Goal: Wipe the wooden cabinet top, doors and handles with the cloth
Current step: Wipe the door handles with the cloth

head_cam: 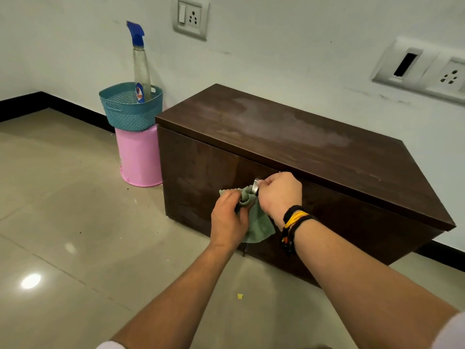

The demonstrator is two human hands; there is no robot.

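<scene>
Cloth [254, 217]: green, bunched around the metal handle [255, 186] at the middle of the cabinet [289, 157] front, its loose end hanging down the door [198, 177]. Left hand [227, 220]: fingers closed on the bunched cloth, pressing it to the lower part of the handle. Right hand [279, 193]: fingers curled shut at the handle's upper end, pinching either the metal or the cloth edge; which one cannot be told. Bands [294, 222] of black and yellow circle the right wrist.

Cabinet top: dark wood with a pale, hazy patch along its middle. The cabinet stands on the tiled floor [63, 197] against the wall [276, 46].

At 10 o'clock from the handle, just beside the cabinet's left end: a teal basket [130, 112] resting on a pink bucket [139, 159], with a spray bottle [141, 69] upright in the basket. Wall sockets [191, 17] sit at 12 o'clock and at 2 o'clock.
</scene>
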